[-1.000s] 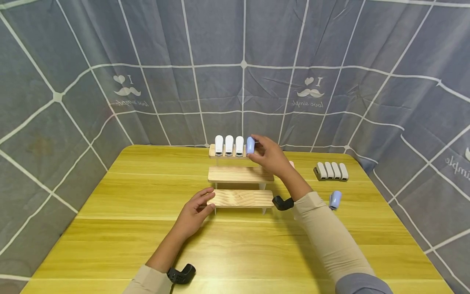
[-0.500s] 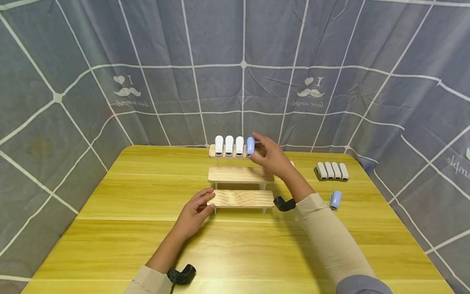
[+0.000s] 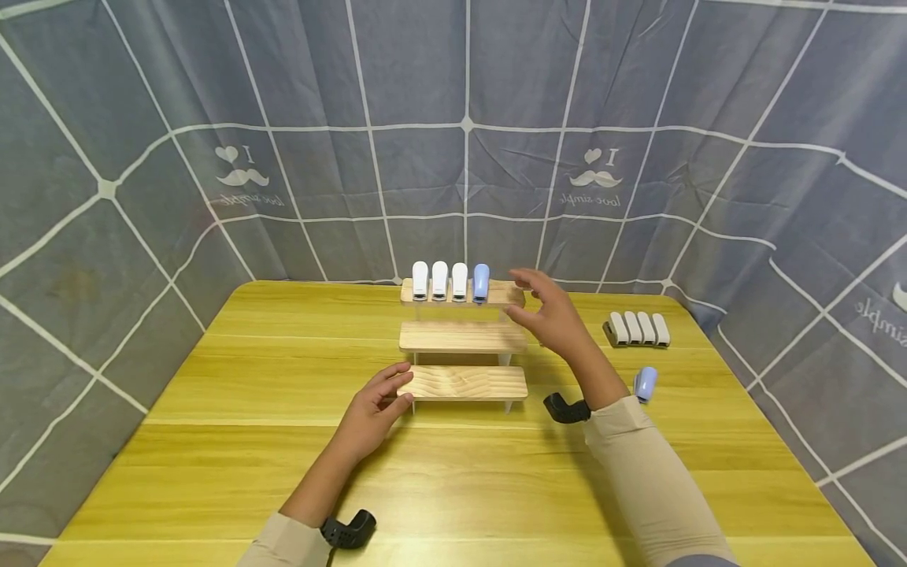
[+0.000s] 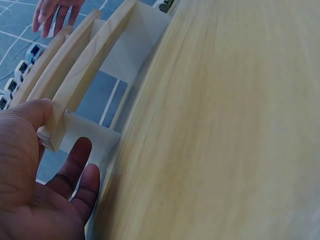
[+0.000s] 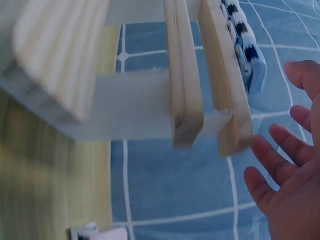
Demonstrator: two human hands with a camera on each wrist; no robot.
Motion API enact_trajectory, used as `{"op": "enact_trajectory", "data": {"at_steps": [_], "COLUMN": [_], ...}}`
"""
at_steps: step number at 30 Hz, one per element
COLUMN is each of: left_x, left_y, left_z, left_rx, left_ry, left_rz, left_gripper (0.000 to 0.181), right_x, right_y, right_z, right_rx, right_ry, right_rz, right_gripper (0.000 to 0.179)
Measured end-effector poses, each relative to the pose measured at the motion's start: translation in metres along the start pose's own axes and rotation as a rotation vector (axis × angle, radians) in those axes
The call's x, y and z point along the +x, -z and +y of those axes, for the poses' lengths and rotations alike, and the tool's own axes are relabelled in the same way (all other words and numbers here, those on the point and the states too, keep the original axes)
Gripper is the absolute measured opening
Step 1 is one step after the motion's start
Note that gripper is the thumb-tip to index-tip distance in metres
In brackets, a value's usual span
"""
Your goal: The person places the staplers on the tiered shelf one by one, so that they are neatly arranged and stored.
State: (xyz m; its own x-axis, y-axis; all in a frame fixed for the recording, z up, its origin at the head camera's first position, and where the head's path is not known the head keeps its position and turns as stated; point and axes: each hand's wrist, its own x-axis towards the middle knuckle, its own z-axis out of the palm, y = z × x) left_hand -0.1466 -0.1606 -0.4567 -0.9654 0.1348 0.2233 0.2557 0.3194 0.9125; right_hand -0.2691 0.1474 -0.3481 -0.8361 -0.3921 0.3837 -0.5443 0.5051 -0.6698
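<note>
A three-step wooden shelf stand (image 3: 464, 339) stands on the table. Three white staplers (image 3: 439, 281) and one blue stapler (image 3: 480, 283) sit in a row on its top step. My left hand (image 3: 370, 409) holds the left end of the lowest step; in the left wrist view its thumb (image 4: 37, 112) lies against the board, while other fingers reach below it. Just right of the top step is my right hand (image 3: 556, 315), its fingers spread and nothing in them, apart from the blue stapler. In the right wrist view the staplers (image 5: 245, 45) are partly seen.
Several white staplers (image 3: 640, 329) stand side by side at the right of the table. Nearer lies another blue stapler (image 3: 646, 384). A pale pink item (image 5: 112, 234) shows at the bottom of the right wrist view. A grey checked curtain (image 3: 319, 181) surrounds the table.
My right hand has let go of the blue stapler, leaving it on the top step, and has drawn away to the right. The left hand keeps its place.
</note>
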Motion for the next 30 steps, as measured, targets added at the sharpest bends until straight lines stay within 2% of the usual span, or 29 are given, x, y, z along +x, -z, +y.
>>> {"op": "enact_trajectory", "data": {"at_steps": [11, 19, 30], "left_x": [0.001, 0.001, 0.001], "left_y": [-0.001, 0.001, 0.001], "left_z": [-0.001, -0.002, -0.001], "left_rx": [0.002, 0.001, 0.000], "left_ry": [-0.017, 0.007, 0.012], "left_rz": [0.000, -0.015, -0.015], "left_gripper": [0.042, 0.043, 0.044], "right_x": [-0.043, -0.077, -0.118], "right_y": [0.029, 0.053, 0.079], "right_z": [0.032, 0.059, 0.090], "right_rx": [-0.031, -0.065, -0.103], "right_ry": [-0.101, -0.202, -0.283], "right_rz": [0.037, 0.039, 0.077], "right_gripper": [0.060, 0.061, 0.062]}}
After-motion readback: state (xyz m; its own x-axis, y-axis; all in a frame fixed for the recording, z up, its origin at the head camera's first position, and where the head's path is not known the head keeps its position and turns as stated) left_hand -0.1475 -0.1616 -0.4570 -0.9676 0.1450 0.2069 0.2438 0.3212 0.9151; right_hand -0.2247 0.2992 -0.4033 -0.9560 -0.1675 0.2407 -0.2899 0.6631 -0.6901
